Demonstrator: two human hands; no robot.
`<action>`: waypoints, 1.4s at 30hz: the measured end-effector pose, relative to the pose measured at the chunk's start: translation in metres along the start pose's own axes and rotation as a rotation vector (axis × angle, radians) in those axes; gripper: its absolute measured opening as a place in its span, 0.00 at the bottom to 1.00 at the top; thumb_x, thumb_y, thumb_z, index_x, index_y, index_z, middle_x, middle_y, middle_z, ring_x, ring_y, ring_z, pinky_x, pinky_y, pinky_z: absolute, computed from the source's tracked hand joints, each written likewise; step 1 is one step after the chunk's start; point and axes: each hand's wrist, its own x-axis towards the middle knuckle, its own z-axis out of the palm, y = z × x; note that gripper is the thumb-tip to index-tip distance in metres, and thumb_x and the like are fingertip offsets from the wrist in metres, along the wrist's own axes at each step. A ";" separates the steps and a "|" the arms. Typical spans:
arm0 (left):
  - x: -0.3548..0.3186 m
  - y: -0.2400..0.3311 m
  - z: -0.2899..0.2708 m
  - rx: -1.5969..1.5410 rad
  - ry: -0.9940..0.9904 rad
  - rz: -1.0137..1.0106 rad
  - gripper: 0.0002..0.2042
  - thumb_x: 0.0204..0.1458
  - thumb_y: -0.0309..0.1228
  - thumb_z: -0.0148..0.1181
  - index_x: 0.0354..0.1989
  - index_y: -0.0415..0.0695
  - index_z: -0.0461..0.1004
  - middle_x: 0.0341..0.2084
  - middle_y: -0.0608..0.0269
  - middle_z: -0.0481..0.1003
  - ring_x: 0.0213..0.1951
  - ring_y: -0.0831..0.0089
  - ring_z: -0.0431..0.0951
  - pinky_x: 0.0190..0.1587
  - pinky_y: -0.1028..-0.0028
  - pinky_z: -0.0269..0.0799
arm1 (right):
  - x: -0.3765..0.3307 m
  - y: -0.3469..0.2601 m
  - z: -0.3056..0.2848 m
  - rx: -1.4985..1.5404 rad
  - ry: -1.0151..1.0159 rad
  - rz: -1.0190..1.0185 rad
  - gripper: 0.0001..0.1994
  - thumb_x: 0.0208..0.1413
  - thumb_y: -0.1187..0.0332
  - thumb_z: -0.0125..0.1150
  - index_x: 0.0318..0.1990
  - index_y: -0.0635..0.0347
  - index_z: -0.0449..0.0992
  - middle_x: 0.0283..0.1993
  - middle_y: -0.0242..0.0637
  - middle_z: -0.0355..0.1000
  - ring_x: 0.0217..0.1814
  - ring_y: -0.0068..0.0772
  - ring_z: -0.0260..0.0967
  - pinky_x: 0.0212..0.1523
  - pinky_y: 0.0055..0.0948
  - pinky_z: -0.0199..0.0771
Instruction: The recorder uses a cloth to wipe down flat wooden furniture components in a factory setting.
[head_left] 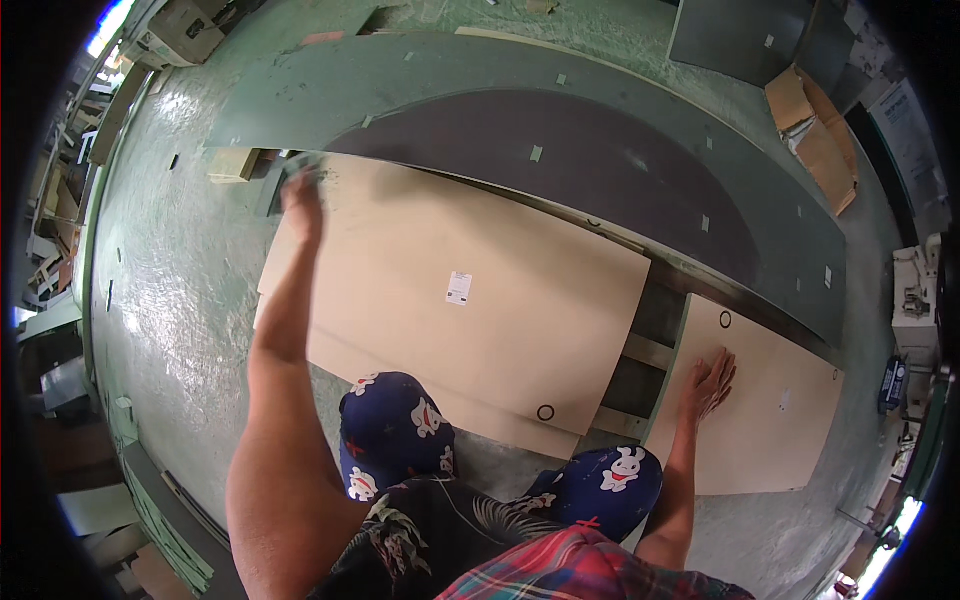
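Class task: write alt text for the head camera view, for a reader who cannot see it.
Seen from above, a person kneels on a green floor, left hand reaching to the far corner of a large tan board, right hand flat on a smaller tan board. Dark curved sheets lie beyond.

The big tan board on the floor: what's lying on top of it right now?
On the big tan board lie a small white label and a black ring mark. The left hand rests at its far corner, covering whatever it grips there.

Glossy green concrete floor (180, 260), cardboard scraps (815, 130), daylight at the edges.
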 end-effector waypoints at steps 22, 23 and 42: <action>-0.016 0.256 0.141 -0.004 -0.359 0.219 0.18 0.47 0.19 0.55 0.48 0.49 0.74 0.52 0.51 0.67 0.50 0.52 0.68 0.50 0.62 0.69 | 0.142 -0.295 0.051 0.050 -0.306 -0.325 0.38 0.56 0.40 0.41 0.68 0.53 0.46 0.72 0.47 0.36 0.74 0.49 0.29 0.68 0.54 0.36; -0.007 0.255 0.149 -0.002 -0.336 0.223 0.19 0.46 0.19 0.55 0.47 0.50 0.74 0.52 0.51 0.67 0.51 0.52 0.68 0.50 0.62 0.70 | 0.141 -0.297 0.060 -0.016 -0.316 -0.294 0.40 0.56 0.39 0.40 0.69 0.54 0.42 0.73 0.47 0.32 0.75 0.50 0.25 0.68 0.56 0.32; 0.039 0.301 0.417 0.056 -0.705 0.451 0.19 0.46 0.25 0.53 0.48 0.58 0.74 0.61 0.63 0.58 0.59 0.58 0.61 0.56 0.65 0.66 | 0.145 -0.304 0.069 -0.060 -0.390 -0.288 0.44 0.54 0.34 0.39 0.69 0.52 0.35 0.72 0.51 0.25 0.74 0.53 0.20 0.68 0.59 0.26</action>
